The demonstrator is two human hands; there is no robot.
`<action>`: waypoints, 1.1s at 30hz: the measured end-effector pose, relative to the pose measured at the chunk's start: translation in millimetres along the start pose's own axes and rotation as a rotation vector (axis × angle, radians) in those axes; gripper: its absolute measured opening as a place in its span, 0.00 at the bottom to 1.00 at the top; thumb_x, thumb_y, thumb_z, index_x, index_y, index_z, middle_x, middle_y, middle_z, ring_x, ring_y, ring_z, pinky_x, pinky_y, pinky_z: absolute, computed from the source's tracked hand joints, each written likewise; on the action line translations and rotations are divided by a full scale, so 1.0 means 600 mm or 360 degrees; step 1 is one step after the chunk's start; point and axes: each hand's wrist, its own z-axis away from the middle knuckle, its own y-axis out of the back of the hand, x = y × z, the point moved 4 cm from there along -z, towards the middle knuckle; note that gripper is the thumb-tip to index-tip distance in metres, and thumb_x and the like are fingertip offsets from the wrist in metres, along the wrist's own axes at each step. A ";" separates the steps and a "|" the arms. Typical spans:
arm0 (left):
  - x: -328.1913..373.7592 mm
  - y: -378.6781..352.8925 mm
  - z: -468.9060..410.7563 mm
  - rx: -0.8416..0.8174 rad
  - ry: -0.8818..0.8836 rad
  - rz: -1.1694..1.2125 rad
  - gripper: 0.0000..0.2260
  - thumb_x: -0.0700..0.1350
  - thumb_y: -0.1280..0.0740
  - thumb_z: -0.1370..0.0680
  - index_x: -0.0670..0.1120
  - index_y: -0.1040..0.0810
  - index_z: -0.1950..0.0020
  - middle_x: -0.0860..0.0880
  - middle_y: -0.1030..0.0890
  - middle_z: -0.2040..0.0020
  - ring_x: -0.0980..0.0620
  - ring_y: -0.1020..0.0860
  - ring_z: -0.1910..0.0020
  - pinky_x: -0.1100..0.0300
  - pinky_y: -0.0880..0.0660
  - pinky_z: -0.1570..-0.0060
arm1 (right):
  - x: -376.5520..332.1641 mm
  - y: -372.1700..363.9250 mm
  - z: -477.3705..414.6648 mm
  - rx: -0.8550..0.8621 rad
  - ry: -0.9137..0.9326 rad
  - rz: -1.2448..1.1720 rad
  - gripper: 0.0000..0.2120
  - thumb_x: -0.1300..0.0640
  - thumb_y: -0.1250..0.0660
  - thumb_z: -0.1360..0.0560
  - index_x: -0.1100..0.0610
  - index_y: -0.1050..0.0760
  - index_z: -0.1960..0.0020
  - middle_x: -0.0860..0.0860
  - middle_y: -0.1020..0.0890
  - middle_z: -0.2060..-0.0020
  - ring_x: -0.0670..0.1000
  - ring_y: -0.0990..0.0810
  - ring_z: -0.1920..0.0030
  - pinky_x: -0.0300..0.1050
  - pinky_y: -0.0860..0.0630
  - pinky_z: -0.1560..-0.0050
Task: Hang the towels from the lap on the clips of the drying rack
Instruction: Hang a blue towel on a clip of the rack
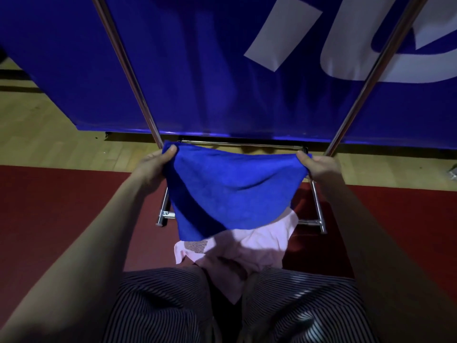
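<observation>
Both hands hold a blue towel (232, 189) stretched between them: the left hand (154, 167) pinches its left top corner, the right hand (319, 165) its right one. Below the hands a pink towel (249, 248) lies on the lap, with the drying rack (128, 68) poles rising just beyond the knuckles.

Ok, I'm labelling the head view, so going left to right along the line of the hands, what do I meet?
left hand, pinching one top corner → blue towel, stretched between the hands → right hand, pinching the other corner.
</observation>
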 end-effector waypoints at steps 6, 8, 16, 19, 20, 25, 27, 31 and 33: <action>0.014 -0.058 0.009 0.0283 -0.0212 -0.0115 0.05 0.44 0.31 0.25 0.48 0.20 0.60 0.57 0.21 0.75 0.62 0.25 0.76 0.70 0.27 0.74 | -0.026 -0.060 -0.005 -0.0054 0.0027 -0.0167 0.27 0.47 0.29 0.30 0.74 0.27 0.62 0.57 0.30 0.65 0.52 0.31 0.61 0.47 0.31 0.60; 0.017 -0.091 0.018 0.0264 -0.0319 -0.0223 0.05 0.42 0.31 0.24 0.48 0.20 0.60 0.58 0.21 0.76 0.63 0.25 0.77 0.68 0.26 0.73 | -0.041 -0.091 0.014 -0.0128 -0.0019 -0.0305 0.26 0.47 0.29 0.31 0.73 0.27 0.61 0.57 0.29 0.63 0.52 0.31 0.60 0.46 0.31 0.61; -0.012 -0.194 0.059 -0.0145 -0.0512 -0.0560 0.11 0.43 0.37 0.21 0.42 0.19 0.60 0.54 0.23 0.68 0.60 0.30 0.67 0.65 0.32 0.64 | -0.069 -0.169 0.070 -0.0635 -0.0195 -0.0371 0.11 0.51 0.34 0.24 0.59 0.22 0.54 0.60 0.18 0.50 0.52 0.19 0.54 0.44 0.22 0.45; -0.018 -0.204 0.063 -0.0136 -0.0544 -0.0659 0.12 0.44 0.38 0.20 0.43 0.18 0.58 0.57 0.23 0.71 0.63 0.30 0.69 0.63 0.33 0.64 | -0.062 -0.172 0.072 -0.0677 -0.0324 -0.0291 0.21 0.41 0.40 0.23 0.59 0.24 0.47 0.60 0.19 0.46 0.54 0.20 0.49 0.41 0.22 0.48; -0.017 -0.204 0.065 -0.0116 -0.0588 -0.0729 0.11 0.44 0.38 0.20 0.45 0.19 0.59 0.58 0.25 0.73 0.65 0.31 0.71 0.64 0.34 0.65 | -0.064 -0.172 0.075 -0.0725 -0.0393 -0.0335 0.27 0.37 0.46 0.23 0.59 0.25 0.45 0.60 0.21 0.46 0.54 0.21 0.47 0.41 0.22 0.50; -0.013 -0.203 0.074 -0.0042 -0.0783 -0.0992 0.10 0.44 0.36 0.21 0.41 0.18 0.50 0.50 0.26 0.60 0.58 0.29 0.57 0.74 0.35 0.58 | -0.090 -0.165 0.086 -0.1006 -0.0565 -0.0606 0.48 0.32 0.69 0.26 0.68 0.34 0.32 0.62 0.27 0.35 0.58 0.30 0.32 0.49 0.33 0.35; -0.018 -0.203 0.074 -0.0109 -0.0720 -0.1012 0.12 0.46 0.32 0.24 0.44 0.20 0.43 0.49 0.26 0.52 0.56 0.28 0.52 0.79 0.36 0.53 | -0.095 -0.168 0.092 -0.1172 -0.0550 -0.0615 0.52 0.30 0.72 0.28 0.69 0.31 0.35 0.60 0.21 0.44 0.54 0.22 0.44 0.48 0.30 0.39; -0.016 -0.203 0.075 -0.0166 -0.0792 -0.1144 0.13 0.43 0.31 0.25 0.43 0.20 0.42 0.47 0.24 0.52 0.52 0.25 0.53 0.77 0.34 0.54 | -0.087 -0.168 0.087 -0.1266 -0.0548 -0.0469 0.55 0.28 0.73 0.31 0.69 0.33 0.34 0.63 0.24 0.38 0.57 0.26 0.37 0.47 0.32 0.37; -0.012 -0.198 0.072 -0.0157 -0.0814 -0.1198 0.08 0.41 0.35 0.22 0.40 0.19 0.47 0.46 0.22 0.57 0.51 0.25 0.58 0.68 0.31 0.57 | -0.082 -0.164 0.080 -0.1255 -0.0543 -0.0393 0.52 0.29 0.71 0.29 0.69 0.40 0.29 0.63 0.31 0.32 0.59 0.32 0.30 0.47 0.34 0.36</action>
